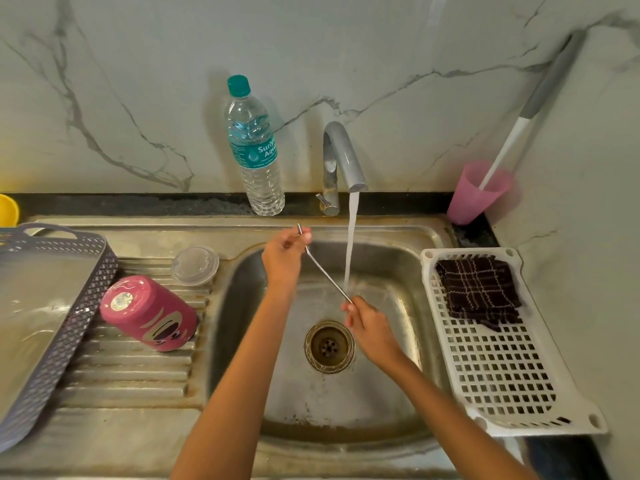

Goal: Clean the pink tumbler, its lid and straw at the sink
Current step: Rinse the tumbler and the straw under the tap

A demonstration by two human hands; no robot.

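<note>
A thin metal straw [323, 270] slants across the steel sink basin [398, 271]. My left hand [284, 252] pinches its bent upper end and my right hand [367, 325] pinches its lower end. Water runs from the tap [343, 157] and falls right beside the straw's lower end. The pink tumbler [149, 313] stands upside down on the ribbed draining board, left of the basin. Its clear lid [195, 265] lies flat just behind it.
A grey perforated tray [52, 317] leans at the far left. A water bottle [254, 150] stands behind the sink. On the right, a white plastic rack [502, 368] holds a dark checked cloth [479, 292]. A pink cup [476, 194] with a long brush sits in the corner.
</note>
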